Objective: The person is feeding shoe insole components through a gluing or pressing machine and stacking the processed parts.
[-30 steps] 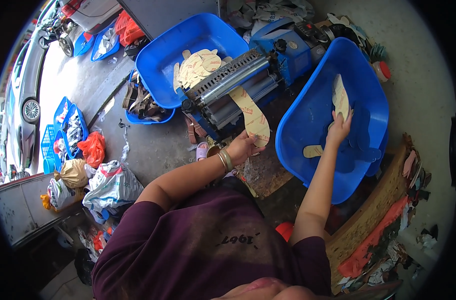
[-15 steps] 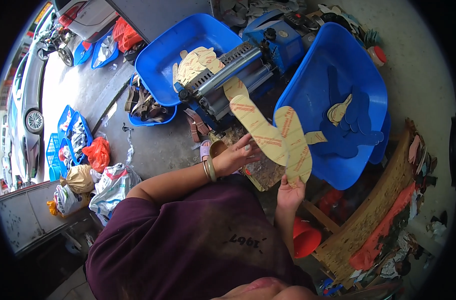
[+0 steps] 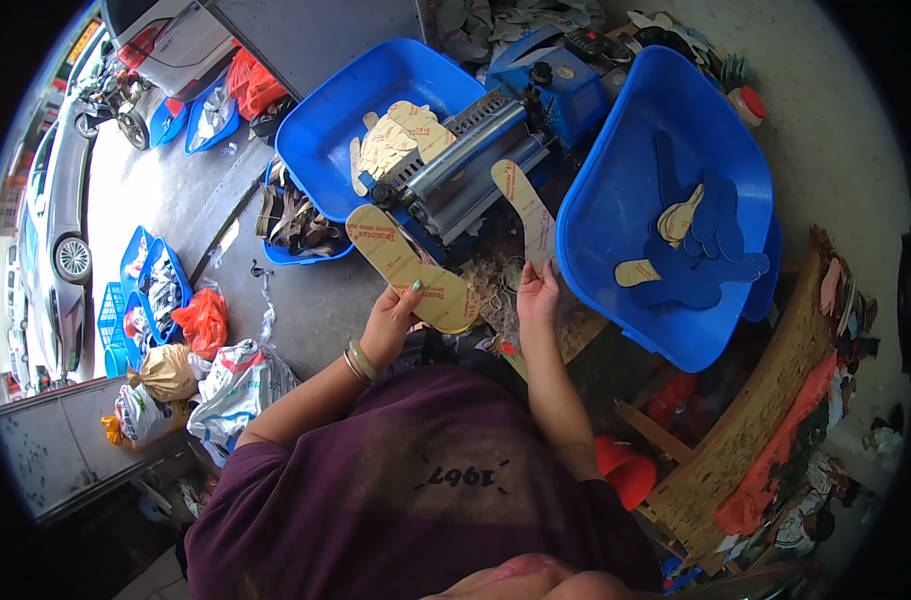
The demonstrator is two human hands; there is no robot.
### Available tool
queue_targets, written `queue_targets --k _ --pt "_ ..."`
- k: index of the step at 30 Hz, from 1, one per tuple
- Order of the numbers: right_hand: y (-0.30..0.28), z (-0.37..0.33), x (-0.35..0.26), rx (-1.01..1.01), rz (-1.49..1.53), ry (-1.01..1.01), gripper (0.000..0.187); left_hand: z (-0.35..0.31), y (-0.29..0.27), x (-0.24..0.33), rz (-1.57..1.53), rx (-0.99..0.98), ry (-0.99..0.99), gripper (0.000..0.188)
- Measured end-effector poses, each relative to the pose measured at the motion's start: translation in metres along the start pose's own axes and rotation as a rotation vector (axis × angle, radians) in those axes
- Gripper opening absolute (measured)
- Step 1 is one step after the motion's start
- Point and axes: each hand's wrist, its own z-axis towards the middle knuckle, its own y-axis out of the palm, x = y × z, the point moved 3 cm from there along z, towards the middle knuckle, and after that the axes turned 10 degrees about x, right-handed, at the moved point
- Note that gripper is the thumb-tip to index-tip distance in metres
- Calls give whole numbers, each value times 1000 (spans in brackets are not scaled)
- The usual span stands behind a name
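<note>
Red lettering, rpt'd, on cream insoles; dk no. on purple tee; white bag print illegible.

Location type: small workshop for shoe parts, open to a vehicle area. Identifying features: a blue roller machine with metal rollers stands between two large plastic tubs. The left blue tub contains a heap of cream insole-shaped pieces with red print; the right blue tub contains dark blue sole-shaped pieces and a few cream ones. Material offcuts lie along the wall beside a worn wooden board. Stuffed plastic bags stand on the grey floor. Beyond the opening: a silver car and a motorcycle.
</note>
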Motion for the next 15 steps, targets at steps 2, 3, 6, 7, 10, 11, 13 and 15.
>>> queue_targets --k 2,3,6,7,10,11,13,15 --pt "20 9 3 32 -79 -82 27 -2 -2 -1 22 1 -30 30" --pt "35 8 7 46 -197 -132 27 -3 0 -3 42 -19 -64 30" --pt "65 12 12 58 -303 -219 31 2 7 -13 53 -56 -122 30" --pt "75 10 12 10 -324 -216 33 5 10 -17 46 -75 -143 30" --pt "84 -14 13 -33 -397 -104 40 12 26 -17 26 -141 -178 30" --pt "82 -31 12 7 -467 -14 43 17 29 -21 50 -114 -190 30" --pt "69 -65 5 48 -538 73 46 31 33 -32 72 -90 -202 30" --pt "56 -100 -2 -237 -372 247 51 46 40 -44 16 -144 -127 28"
